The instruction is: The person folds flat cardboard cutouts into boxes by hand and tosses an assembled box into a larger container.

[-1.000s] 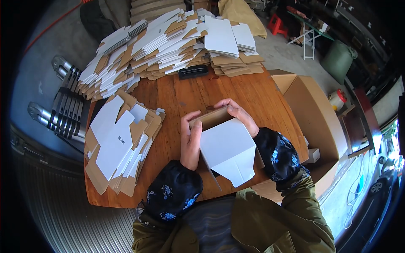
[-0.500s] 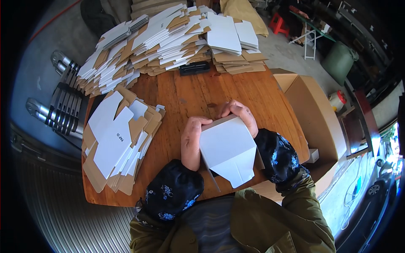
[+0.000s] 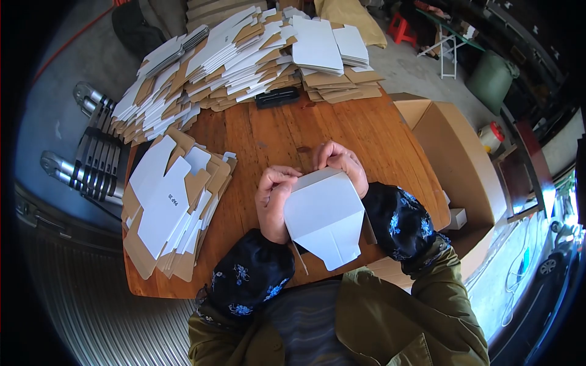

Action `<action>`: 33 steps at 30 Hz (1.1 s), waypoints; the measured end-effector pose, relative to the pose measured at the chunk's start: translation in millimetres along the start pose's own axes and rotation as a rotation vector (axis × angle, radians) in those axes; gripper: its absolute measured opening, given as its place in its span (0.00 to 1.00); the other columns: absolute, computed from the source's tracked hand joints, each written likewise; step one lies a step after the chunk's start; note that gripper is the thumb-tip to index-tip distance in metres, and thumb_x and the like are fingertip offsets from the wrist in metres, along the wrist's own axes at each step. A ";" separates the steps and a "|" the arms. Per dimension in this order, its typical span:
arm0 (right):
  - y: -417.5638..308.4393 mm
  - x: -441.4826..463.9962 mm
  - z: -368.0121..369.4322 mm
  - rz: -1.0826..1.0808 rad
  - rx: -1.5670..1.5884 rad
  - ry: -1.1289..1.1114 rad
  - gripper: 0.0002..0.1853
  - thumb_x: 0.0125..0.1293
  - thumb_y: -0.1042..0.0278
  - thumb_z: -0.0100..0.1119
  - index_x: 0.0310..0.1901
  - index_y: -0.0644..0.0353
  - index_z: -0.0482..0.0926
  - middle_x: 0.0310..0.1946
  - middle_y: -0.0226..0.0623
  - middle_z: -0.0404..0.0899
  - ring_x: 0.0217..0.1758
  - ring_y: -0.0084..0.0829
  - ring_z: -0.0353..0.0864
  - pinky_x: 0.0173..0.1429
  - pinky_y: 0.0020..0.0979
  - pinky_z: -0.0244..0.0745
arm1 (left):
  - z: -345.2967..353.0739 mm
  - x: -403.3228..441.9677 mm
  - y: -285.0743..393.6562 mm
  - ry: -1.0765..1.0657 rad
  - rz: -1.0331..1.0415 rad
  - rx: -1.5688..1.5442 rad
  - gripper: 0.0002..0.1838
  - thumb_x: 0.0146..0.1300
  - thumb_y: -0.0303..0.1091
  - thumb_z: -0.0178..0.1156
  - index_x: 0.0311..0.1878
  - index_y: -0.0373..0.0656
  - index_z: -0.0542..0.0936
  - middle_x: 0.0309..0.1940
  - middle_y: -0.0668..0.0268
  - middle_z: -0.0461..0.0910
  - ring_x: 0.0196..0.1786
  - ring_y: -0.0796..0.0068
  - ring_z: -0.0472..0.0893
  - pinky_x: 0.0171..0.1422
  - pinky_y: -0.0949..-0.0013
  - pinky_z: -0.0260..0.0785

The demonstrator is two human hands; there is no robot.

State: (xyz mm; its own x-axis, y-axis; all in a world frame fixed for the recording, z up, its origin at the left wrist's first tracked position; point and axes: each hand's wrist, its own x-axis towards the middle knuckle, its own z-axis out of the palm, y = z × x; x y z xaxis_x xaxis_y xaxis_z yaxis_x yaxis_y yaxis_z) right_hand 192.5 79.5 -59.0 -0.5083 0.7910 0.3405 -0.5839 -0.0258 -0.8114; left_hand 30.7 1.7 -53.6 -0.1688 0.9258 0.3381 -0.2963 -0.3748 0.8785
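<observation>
A partly folded white cardboard box (image 3: 323, 210) is held between my two hands over the near part of the wooden table (image 3: 268, 131). Its far end is covered by a white panel, while a flap at the near end hangs open toward my body. My left hand (image 3: 276, 201) grips the far left corner with fingers curled. At the far right corner, my right hand (image 3: 343, 165) has its fingers bent over the edge. To the left lies a stack of flat white and brown cartons (image 3: 168, 195), the top one printed "PAP 20".
Large piles of flat cartons (image 3: 235, 55) cover the table's far side, with a black tray (image 3: 277, 97) before them. A big open cardboard box (image 3: 458, 152) stands to the right, a small white box (image 3: 456, 218) inside. A folded ladder (image 3: 91, 152) is at the left.
The box's far opening, visible a second ago, is now covered by a panel. My fingers have moved from the side walls to the far top edge and curled in.
</observation>
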 end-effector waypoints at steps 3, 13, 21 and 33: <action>-1.1 0.7 2.9 -0.005 -0.002 -0.005 0.06 0.62 0.74 0.45 0.34 0.64 0.74 0.33 0.36 0.77 0.35 0.26 0.75 0.42 0.27 0.71 | -4.6 1.9 -3.1 -0.027 0.042 -0.051 0.10 0.60 0.34 0.50 0.35 0.36 0.75 0.44 0.56 0.76 0.52 0.66 0.74 0.62 0.62 0.63; -19.8 3.2 6.5 0.031 -0.434 0.070 0.11 0.71 0.67 0.47 0.41 0.64 0.78 0.39 0.35 0.79 0.45 0.24 0.76 0.52 0.26 0.69 | -9.4 5.2 3.3 0.066 0.067 0.068 0.12 0.68 0.35 0.50 0.41 0.36 0.77 0.43 0.60 0.76 0.48 0.73 0.74 0.57 0.70 0.63; -87.2 -1.8 62.0 -0.209 -0.683 -0.082 0.23 0.74 0.56 0.47 0.22 0.61 0.74 0.33 0.42 0.78 0.38 0.30 0.75 0.47 0.32 0.70 | -6.2 3.3 13.9 0.121 -0.151 -0.052 0.10 0.71 0.32 0.53 0.51 0.40 0.73 0.39 0.70 0.73 0.42 0.83 0.70 0.50 0.76 0.62; -129.0 -35.5 123.2 -0.010 -0.452 -0.478 0.18 0.64 0.60 0.64 0.18 0.55 0.76 0.25 0.36 0.83 0.27 0.31 0.82 0.31 0.28 0.78 | -8.0 5.7 2.7 0.104 -0.220 0.007 0.09 0.72 0.34 0.54 0.48 0.39 0.74 0.40 0.68 0.75 0.45 0.81 0.72 0.52 0.75 0.64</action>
State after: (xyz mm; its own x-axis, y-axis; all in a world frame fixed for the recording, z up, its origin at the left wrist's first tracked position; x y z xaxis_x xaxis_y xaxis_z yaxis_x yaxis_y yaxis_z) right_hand 207.8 -20.6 92.1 -0.7902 0.4287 0.4379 -0.3193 0.3219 -0.8913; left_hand 21.4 5.6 -52.1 -0.1972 0.9751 0.1017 -0.3304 -0.1638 0.9295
